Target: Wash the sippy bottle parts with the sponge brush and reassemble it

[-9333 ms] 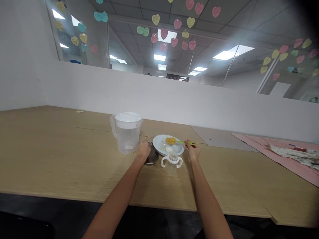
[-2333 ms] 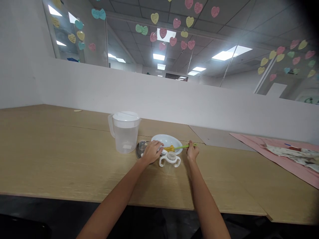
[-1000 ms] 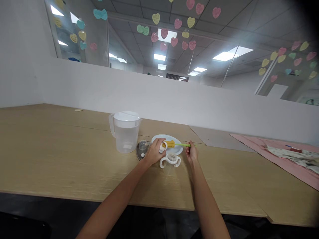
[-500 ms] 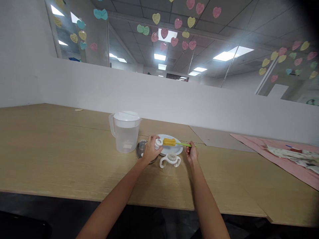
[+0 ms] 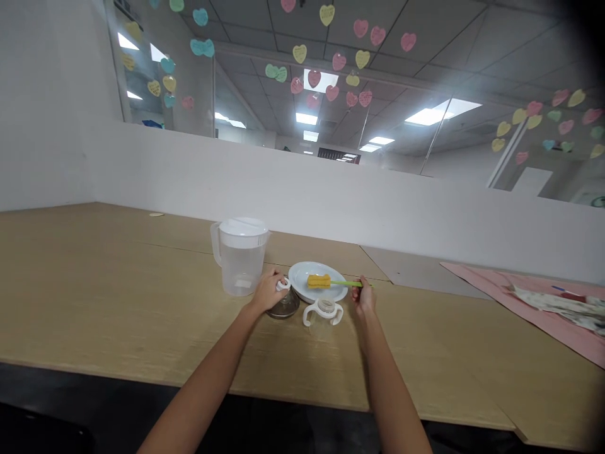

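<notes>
My left hand is closed on a white bottle collar, low over a dark round metal dish. Whatever else sits in that dish is mostly hidden by the hand. In my right hand is the green handle of a yellow sponge brush, its head held over a white plate. Just in front of the plate, a clear baby bottle with two white handles stands upright and uncapped.
A clear pitcher with a white lid stands behind my left hand. On the far right lies a pink cloth with patterned fabric on it. The white wall bounds the wooden table at the back.
My left hand has moved left and down with the white collar, away from the sponge and over the metal dish. My right hand still holds the sponge brush in about the same place.
</notes>
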{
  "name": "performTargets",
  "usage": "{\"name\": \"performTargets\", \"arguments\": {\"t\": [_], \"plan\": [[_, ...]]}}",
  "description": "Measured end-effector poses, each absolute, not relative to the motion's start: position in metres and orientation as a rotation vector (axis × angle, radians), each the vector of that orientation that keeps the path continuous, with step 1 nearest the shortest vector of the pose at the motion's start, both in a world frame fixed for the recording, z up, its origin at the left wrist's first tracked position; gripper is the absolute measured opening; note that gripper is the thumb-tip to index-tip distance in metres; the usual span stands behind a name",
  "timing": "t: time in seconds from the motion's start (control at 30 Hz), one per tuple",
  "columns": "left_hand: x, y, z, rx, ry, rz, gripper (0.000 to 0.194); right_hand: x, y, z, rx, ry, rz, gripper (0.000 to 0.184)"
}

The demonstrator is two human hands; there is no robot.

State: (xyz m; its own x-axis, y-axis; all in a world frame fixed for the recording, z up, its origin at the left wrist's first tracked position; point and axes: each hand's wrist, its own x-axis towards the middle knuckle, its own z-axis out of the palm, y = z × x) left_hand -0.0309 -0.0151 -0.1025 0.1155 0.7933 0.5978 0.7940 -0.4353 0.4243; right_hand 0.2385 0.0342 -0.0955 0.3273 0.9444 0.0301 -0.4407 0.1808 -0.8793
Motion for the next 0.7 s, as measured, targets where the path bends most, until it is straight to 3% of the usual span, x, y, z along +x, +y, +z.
{"name": "performTargets", "arguments": {"t": [0.3,0.7], "plan": [[-0.032,-0.020,-0.094,-2.404,-1.571,-1.304,0.013,0.238,0.033,-0.094,-0.960,-0.609,1.095,0.022],[-0.031,-0.027,-0.090,-2.385,-1.639,-0.923,0.010,0.237,0.033,-0.096,-0.988,-0.606,1.104,0.024]]}}
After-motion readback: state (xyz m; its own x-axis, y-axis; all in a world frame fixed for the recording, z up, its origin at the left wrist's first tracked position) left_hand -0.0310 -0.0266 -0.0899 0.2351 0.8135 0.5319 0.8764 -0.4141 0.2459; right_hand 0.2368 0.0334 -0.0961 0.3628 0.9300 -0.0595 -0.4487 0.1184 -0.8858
